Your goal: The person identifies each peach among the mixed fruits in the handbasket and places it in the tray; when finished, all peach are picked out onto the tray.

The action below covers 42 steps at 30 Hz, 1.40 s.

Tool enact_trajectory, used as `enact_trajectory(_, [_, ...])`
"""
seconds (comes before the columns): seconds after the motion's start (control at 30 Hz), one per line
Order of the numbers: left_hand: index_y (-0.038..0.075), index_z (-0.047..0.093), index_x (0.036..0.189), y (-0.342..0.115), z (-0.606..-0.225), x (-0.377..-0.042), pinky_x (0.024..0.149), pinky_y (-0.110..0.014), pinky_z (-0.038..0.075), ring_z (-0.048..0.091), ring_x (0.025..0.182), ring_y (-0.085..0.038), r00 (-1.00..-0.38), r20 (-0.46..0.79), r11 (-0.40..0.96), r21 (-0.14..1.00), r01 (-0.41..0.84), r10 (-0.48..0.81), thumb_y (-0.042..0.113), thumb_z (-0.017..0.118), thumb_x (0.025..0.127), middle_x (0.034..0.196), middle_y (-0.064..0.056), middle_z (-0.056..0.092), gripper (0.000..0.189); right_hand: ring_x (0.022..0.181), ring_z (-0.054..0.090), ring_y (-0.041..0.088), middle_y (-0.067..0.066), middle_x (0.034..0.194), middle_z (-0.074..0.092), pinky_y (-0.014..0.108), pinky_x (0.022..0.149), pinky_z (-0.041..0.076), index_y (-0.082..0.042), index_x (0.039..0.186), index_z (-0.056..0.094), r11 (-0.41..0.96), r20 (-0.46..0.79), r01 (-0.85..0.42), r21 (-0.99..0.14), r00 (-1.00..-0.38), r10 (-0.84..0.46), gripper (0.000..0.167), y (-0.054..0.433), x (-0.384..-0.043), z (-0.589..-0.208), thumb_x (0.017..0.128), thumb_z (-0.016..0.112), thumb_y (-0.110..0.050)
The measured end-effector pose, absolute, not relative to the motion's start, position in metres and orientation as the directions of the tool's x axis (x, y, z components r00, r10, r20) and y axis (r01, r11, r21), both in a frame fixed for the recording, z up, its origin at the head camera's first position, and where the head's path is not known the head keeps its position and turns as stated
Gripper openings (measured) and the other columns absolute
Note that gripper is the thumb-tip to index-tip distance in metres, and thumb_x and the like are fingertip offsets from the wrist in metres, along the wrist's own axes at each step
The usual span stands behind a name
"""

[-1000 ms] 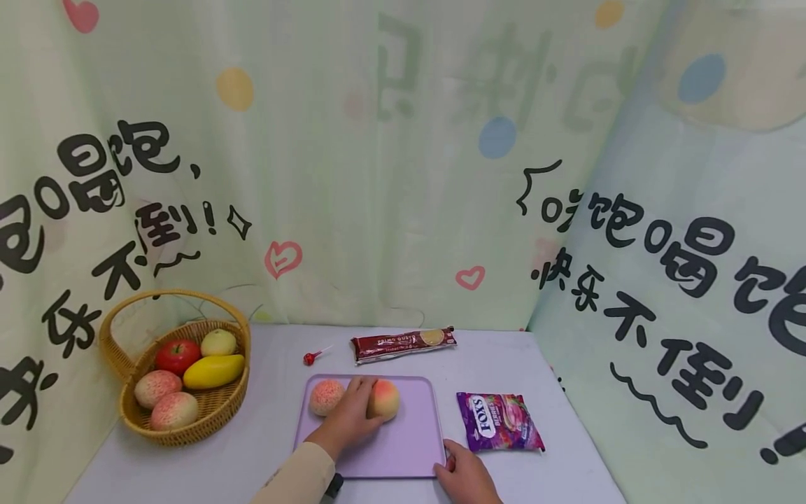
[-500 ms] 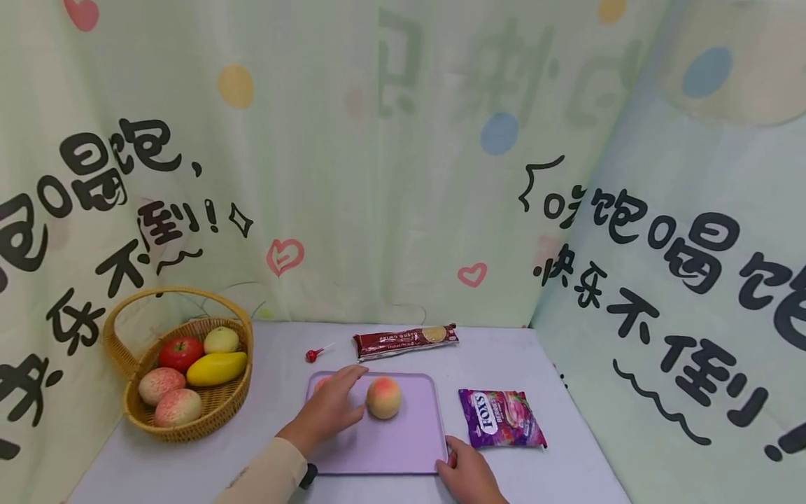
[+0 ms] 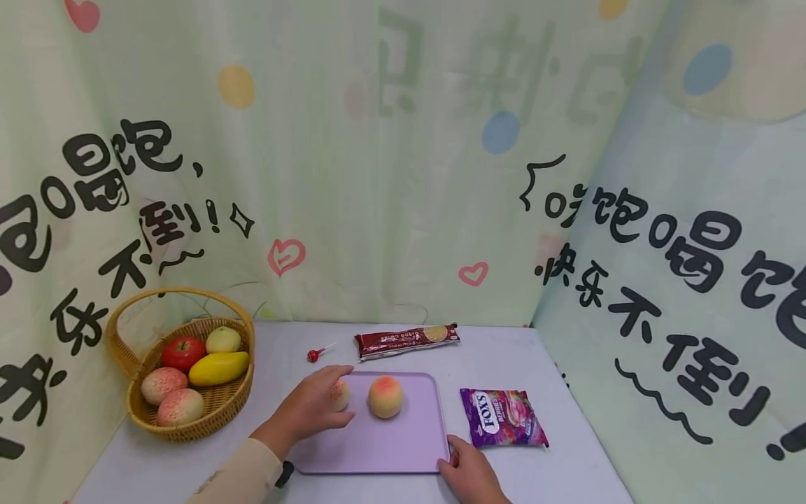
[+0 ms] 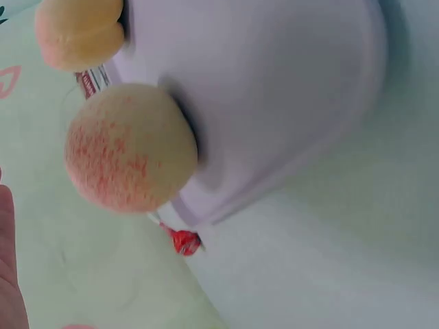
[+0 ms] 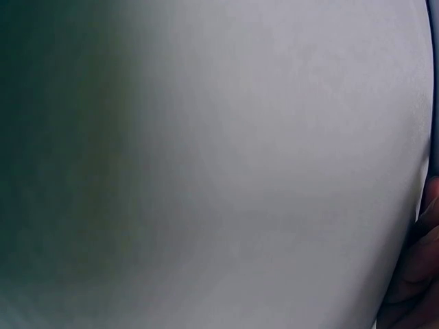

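Note:
My left hand (image 3: 310, 407) is over the left part of a lilac tray (image 3: 393, 448), fingers extended and thumb spread. It partly covers a speckled pink peach (image 3: 342, 395) in the head view. The left wrist view has that speckled peach (image 4: 130, 147) resting on the tray, with part of the hand (image 4: 9, 267) apart from it at the left edge. A smoother yellow-pink peach (image 3: 385, 397) sits to its right on the tray. My right hand (image 3: 471, 470) grips the tray's front right corner, with curled fingers (image 5: 415, 274) at the edge of the right wrist view.
At the left stands a wicker basket (image 3: 242, 392) with a tomato (image 3: 183, 353), a yellow mango-like fruit (image 3: 218, 369) and several other fruits. Behind the tray lie a red lollipop (image 3: 313, 355) and a maroon biscuit pack (image 3: 406, 341). A purple FOX'S candy bag (image 3: 504, 418) lies right.
My left hand has let go of the smoother peach and moved left to the speckled one. The right hand stays at the tray's corner.

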<state>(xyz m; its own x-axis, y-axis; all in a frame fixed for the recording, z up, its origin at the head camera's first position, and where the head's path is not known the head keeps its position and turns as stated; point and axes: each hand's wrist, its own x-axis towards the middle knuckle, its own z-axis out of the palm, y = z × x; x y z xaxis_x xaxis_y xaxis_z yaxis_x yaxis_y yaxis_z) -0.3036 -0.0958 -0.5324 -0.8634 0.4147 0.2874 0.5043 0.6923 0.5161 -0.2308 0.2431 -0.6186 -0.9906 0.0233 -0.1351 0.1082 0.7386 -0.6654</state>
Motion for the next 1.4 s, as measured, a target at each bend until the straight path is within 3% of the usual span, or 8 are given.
enact_trajectory(0.23, [0.014,0.061,0.139,-0.108,-0.532,-0.299,0.108,-0.044,0.052,0.06,0.128,-0.021,-0.861,0.332,0.728,0.464,0.504,0.385,0.039,0.093,0.073,0.137,0.001,0.065,0.077,0.064,0.047,0.015,-0.002,0.072,0.053,0.028,0.055,0.035,0.01,0.136,0.058,0.732,-0.137,0.11,-0.672,-0.99,0.023,0.06,0.243,-0.232,-0.617,0.088,0.074,-0.023])
enact_trajectory(0.47, [0.018,0.063,0.136,-0.124,-0.537,-0.288,0.108,-0.042,0.052,0.059,0.13,-0.019,-0.866,0.398,0.707,0.516,0.484,0.303,0.038,0.098,0.066,0.138,0.003,0.064,0.081,0.064,0.047,0.014,-0.002,0.072,0.053,0.027,0.055,0.034,0.009,0.136,0.058,0.734,-0.133,0.109,-0.67,-0.991,0.026,0.06,0.243,-0.231,-0.616,0.088,0.074,-0.023])
enact_trajectory(0.83, [0.014,0.062,0.136,-0.161,-0.547,-0.274,0.099,-0.048,0.057,0.061,0.125,-0.026,-0.828,0.504,0.752,0.439,0.492,0.247,0.04,0.098,0.064,0.137,-0.005,0.063,0.084,0.064,0.047,0.014,-0.002,0.072,0.053,0.027,0.054,0.034,0.009,0.136,0.057,0.728,-0.155,0.123,-0.675,-0.988,0.023,0.059,0.242,-0.231,-0.616,0.089,0.074,-0.022])
enact_trajectory(1.17, [0.01,0.054,0.14,-0.186,-0.556,-0.27,0.1,-0.058,0.054,0.06,0.124,-0.034,-0.901,0.413,0.757,0.545,0.362,0.134,0.03,0.097,0.068,0.138,-0.011,0.062,0.085,0.065,0.047,0.015,-0.002,0.073,0.053,0.027,0.054,0.034,0.01,0.136,0.057,0.729,-0.158,0.125,-0.673,-0.987,0.024,0.059,0.242,-0.231,-0.614,0.089,0.074,-0.021])
enact_trajectory(1.4, [0.008,0.048,0.141,-0.202,-0.555,-0.269,0.101,-0.061,0.052,0.057,0.123,-0.036,-0.911,0.402,0.772,0.551,0.317,0.087,0.031,0.093,0.074,0.138,-0.014,0.06,0.084,0.065,0.047,0.014,-0.002,0.072,0.053,0.027,0.055,0.034,0.01,0.136,0.057,0.729,-0.146,0.115,-0.675,-0.989,0.021,0.059,0.242,-0.231,-0.615,0.089,0.074,-0.021])
